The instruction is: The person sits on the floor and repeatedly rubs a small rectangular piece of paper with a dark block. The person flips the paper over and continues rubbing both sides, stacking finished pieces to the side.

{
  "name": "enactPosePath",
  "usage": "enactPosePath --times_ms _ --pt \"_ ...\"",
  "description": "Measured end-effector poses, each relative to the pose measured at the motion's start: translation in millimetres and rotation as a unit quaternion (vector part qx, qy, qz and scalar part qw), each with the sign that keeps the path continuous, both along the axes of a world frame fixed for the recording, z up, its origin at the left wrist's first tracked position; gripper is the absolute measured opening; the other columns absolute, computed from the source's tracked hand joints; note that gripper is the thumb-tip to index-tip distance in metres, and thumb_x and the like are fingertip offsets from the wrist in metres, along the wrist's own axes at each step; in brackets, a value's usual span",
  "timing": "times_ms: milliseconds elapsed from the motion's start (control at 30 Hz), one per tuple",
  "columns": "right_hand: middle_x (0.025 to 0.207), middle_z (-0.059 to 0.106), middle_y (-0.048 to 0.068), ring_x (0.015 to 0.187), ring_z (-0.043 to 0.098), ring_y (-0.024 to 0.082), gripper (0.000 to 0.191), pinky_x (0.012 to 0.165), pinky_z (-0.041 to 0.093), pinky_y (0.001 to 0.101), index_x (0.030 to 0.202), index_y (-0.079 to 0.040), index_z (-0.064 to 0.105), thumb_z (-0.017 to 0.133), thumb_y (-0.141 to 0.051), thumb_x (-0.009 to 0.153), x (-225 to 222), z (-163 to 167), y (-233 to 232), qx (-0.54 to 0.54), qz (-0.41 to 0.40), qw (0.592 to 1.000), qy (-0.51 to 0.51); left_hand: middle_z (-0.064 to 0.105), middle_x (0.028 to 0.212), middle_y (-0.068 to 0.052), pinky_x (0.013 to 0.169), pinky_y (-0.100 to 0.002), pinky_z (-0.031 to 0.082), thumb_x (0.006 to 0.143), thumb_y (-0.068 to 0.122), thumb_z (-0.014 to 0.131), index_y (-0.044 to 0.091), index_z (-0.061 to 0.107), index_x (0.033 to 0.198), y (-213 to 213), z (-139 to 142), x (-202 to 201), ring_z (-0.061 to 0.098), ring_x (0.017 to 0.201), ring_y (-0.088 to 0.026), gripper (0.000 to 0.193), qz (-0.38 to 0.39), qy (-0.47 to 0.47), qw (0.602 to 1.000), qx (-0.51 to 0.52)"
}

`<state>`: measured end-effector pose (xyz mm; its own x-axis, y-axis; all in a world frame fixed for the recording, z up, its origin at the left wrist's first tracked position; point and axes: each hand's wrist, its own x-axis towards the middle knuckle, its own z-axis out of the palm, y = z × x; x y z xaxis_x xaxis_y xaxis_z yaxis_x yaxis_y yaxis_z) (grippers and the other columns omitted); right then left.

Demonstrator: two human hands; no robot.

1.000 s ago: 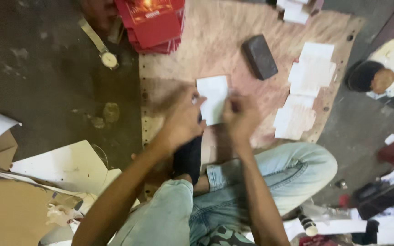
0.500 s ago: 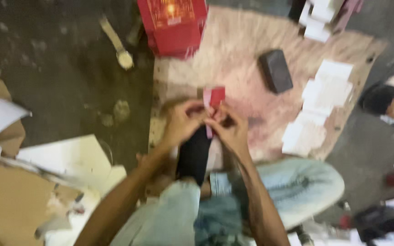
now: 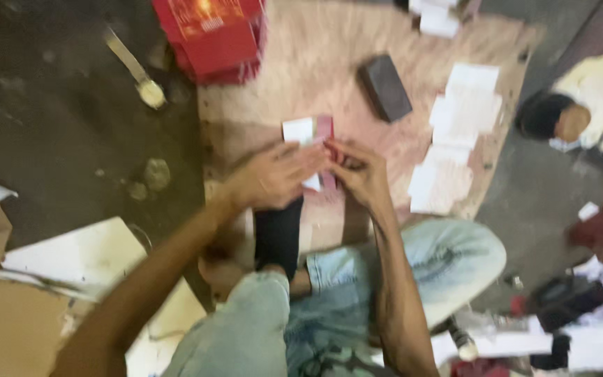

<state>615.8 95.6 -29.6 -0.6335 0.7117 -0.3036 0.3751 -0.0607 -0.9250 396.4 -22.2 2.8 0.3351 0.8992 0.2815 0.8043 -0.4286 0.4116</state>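
- Your left hand [image 3: 273,174] and right hand [image 3: 361,171] both pinch one small card piece [image 3: 312,136], white with a red flap, held just above the plywood board [image 3: 315,63].
- Progress, judged: piece part-folded; white blanks [image 3: 455,139] remain in rows to your right, red boxes [image 3: 211,31] stacked at the far edge.
- A dark block [image 3: 385,87] lies on the board.
- Surroundings: dark concrete floor [image 3: 50,119], cardboard scraps [image 3: 8,328] to your left. Frame blurred.
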Motion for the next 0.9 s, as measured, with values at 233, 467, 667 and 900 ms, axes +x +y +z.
enactPosePath --times_ms 233,467,667,900 --pt "0.097 0.075 0.001 0.071 0.055 0.005 0.044 0.064 0.05 0.0216 0.13 -0.008 0.074 0.083 -0.005 0.086 1.2 19.3 7.9 -0.008 -0.029 0.995 -0.093 0.033 0.166 -0.017 0.128 -0.043 0.023 0.1 0.04 0.06 0.001 0.032 0.161 24.2 -13.9 -9.1 0.029 0.157 -0.027 0.077 -0.116 -0.079 0.984 -0.109" --pt "0.084 0.069 0.01 0.072 0.06 0.016 0.027 0.065 0.047 0.0275 0.09 0.003 0.073 0.069 -0.018 0.106 0.3 62.4 39.7 -0.158 0.002 0.92 0.359 0.035 0.165 -0.015 0.125 -0.043 0.023 0.098 0.042 0.058 0.004 0.035 0.159 21.2 -15.6 -5.1 0.033 0.153 -0.027 0.075 -0.115 -0.045 0.982 -0.14" --pt "0.072 0.063 0.006 0.06 0.053 0.014 0.04 0.054 0.041 0.0261 0.083 -0.002 0.066 0.062 -0.027 0.114 -59.4 26.5 46.8 0.009 -0.252 0.95 0.182 0.037 0.162 -0.014 0.129 -0.043 0.02 0.102 0.047 0.054 0.006 0.039 0.155 21.9 -17.6 -4.1 0.032 0.154 -0.026 0.069 -0.103 -0.008 0.984 -0.145" --pt "0.076 0.063 0.003 0.064 0.054 0.011 0.035 0.055 0.042 0.0236 0.094 -0.003 0.064 0.059 -0.03 0.117 -6.2 39.4 7.8 0.167 -0.278 0.846 0.423 0.037 0.164 -0.012 0.127 -0.041 0.02 0.099 0.045 0.05 0.003 0.039 0.156 19.4 -14.0 -1.3 0.03 0.153 -0.022 0.072 -0.086 0.038 0.988 -0.123"
